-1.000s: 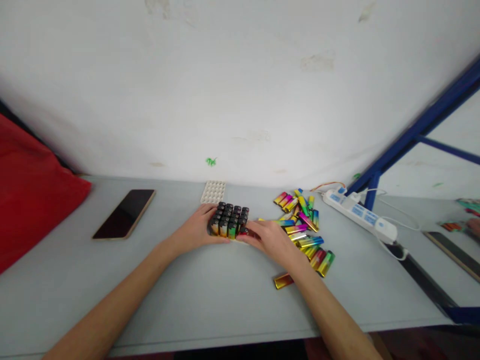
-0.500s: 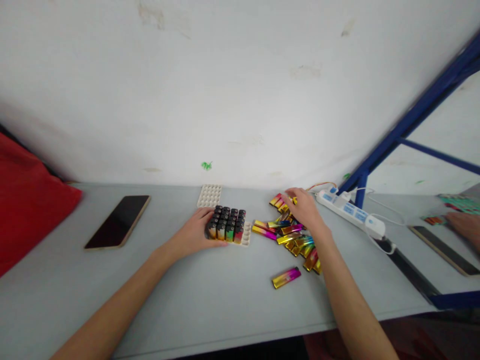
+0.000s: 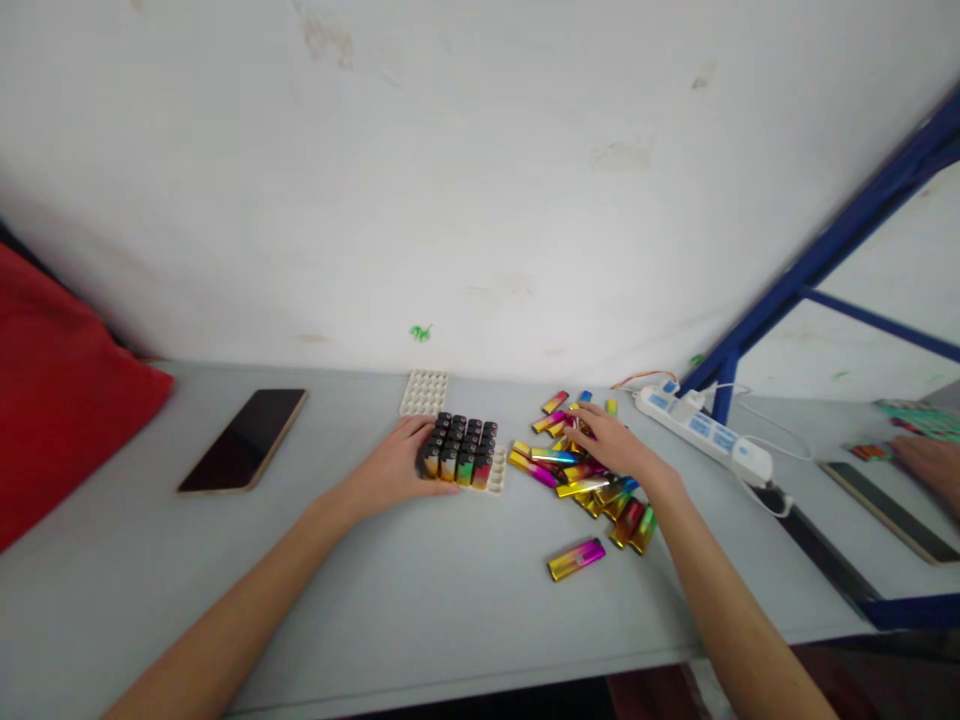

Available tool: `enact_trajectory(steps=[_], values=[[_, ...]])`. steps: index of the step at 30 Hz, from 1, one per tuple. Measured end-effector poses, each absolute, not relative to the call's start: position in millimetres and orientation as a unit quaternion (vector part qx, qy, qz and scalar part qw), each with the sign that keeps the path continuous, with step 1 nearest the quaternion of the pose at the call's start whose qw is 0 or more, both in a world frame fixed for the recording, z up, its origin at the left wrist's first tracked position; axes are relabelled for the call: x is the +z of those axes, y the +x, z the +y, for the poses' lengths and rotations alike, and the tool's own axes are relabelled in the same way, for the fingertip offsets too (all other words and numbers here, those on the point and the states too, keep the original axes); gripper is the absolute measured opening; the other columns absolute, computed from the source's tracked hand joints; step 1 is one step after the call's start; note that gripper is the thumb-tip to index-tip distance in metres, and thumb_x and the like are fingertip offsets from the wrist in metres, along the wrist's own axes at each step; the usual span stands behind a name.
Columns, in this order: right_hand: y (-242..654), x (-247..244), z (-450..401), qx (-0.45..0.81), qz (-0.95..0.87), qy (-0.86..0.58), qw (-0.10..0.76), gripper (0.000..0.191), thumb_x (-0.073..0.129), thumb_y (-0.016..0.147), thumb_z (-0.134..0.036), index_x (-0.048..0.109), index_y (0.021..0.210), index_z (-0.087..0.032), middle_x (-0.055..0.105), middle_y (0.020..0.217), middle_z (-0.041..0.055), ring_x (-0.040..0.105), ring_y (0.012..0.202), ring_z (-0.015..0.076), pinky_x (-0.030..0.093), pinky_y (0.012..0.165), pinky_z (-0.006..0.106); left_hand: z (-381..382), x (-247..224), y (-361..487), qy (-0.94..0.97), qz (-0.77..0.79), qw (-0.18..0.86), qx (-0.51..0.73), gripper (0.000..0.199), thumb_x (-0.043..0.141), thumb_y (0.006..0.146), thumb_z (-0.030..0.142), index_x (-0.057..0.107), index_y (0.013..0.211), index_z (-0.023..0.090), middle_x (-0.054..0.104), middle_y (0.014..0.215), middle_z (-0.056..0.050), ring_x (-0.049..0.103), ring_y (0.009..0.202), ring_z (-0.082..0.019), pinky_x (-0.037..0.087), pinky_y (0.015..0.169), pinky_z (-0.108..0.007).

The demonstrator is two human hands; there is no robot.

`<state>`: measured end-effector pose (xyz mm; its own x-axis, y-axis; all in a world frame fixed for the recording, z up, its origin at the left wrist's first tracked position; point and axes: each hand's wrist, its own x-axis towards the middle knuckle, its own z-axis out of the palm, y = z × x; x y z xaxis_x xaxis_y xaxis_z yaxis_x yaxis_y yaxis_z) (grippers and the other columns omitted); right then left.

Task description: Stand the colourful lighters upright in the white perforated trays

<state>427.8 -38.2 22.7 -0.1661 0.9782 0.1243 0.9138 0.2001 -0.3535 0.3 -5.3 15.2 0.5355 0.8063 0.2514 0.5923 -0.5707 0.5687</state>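
On the left side of a white hole tray (image 3: pixel 497 470), a block of upright lighters (image 3: pixel 459 448) with black tops stands in rows. My left hand (image 3: pixel 397 462) is wrapped round the block's left side, thumb along the front and fingers behind. Shiny lighters (image 3: pixel 581 487) in yellow, purple, blue and red lie in a loose heap to the right. Over the heap's back part, my right hand (image 3: pixel 611 443) reaches down with fingers apart, touching the lighters; its fingertips are partly hidden. One yellow and purple lighter (image 3: pixel 576 559) lies alone in front.
Behind the block lies a second white hole tray (image 3: pixel 424 392). A phone (image 3: pixel 244 440) rests at left, near a red cloth-like thing (image 3: pixel 67 400). A power strip (image 3: pixel 705 430) with cables and a blue metal frame (image 3: pixel 795 270) stand at right. Beyond is another person's hand (image 3: pixel 930 465).
My right hand has shifted slightly forward into the heap, and the lighters at its back have spread apart. My left hand keeps its hold on the block. The view has shifted a little.
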Motion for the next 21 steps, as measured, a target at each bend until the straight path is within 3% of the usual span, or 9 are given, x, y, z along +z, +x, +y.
enact_trajectory(steps=[4, 10, 17, 21], values=[[436.1, 31.3, -37.5, 0.101, -0.764, -0.602, 0.210, 0.046, 0.053, 0.114, -0.047, 0.076, 0.146, -0.022, 0.079, 0.147, 0.0150, 0.075, 0.136, 0.0340, 0.056, 0.122, 0.052, -4.9, 16.0, -0.4, 0.848, 0.414, 0.213, 0.254, 0.091, 0.099, 0.064, 0.069, 0.078, 0.138, 0.022, 0.075, 0.149, -0.019, 0.070, 0.141, -0.046, 0.054, 0.129, -0.058], [457.4, 27.0, -7.3, 0.016, -0.685, -0.696, 0.215, 0.041, 0.053, 0.107, -0.024, 0.080, 0.136, -0.014, 0.078, 0.147, 0.0213, 0.070, 0.144, 0.0357, 0.050, 0.128, 0.054, -4.8, 16.2, 0.1, 0.847, 0.416, 0.210, 0.256, 0.093, 0.097, 0.065, 0.070, 0.077, 0.138, 0.017, 0.075, 0.148, -0.021, 0.070, 0.139, -0.046, 0.056, 0.126, -0.060], [452.4, 23.6, -20.6, 0.051, -0.689, -0.696, 0.194, 0.037, 0.051, 0.109, -0.022, 0.083, 0.128, -0.018, 0.085, 0.133, 0.0150, 0.079, 0.128, 0.0298, 0.057, 0.118, 0.043, -5.8, 18.1, 1.1, 0.849, 0.412, 0.215, 0.252, 0.094, 0.097, 0.065, 0.069, 0.077, 0.140, 0.016, 0.075, 0.149, -0.021, 0.069, 0.141, -0.046, 0.055, 0.128, -0.060], [461.2, 35.9, -20.8, 0.034, -0.605, -0.764, 0.222, 0.034, 0.056, 0.105, -0.016, 0.081, 0.127, -0.013, 0.084, 0.133, 0.0192, 0.080, 0.123, 0.0305, 0.055, 0.118, 0.044, -4.2, 15.6, 0.5, 0.847, 0.417, 0.209, 0.256, 0.092, 0.096, 0.064, 0.071, 0.078, 0.138, 0.019, 0.075, 0.149, -0.020, 0.070, 0.140, -0.047, 0.056, 0.126, -0.060]])
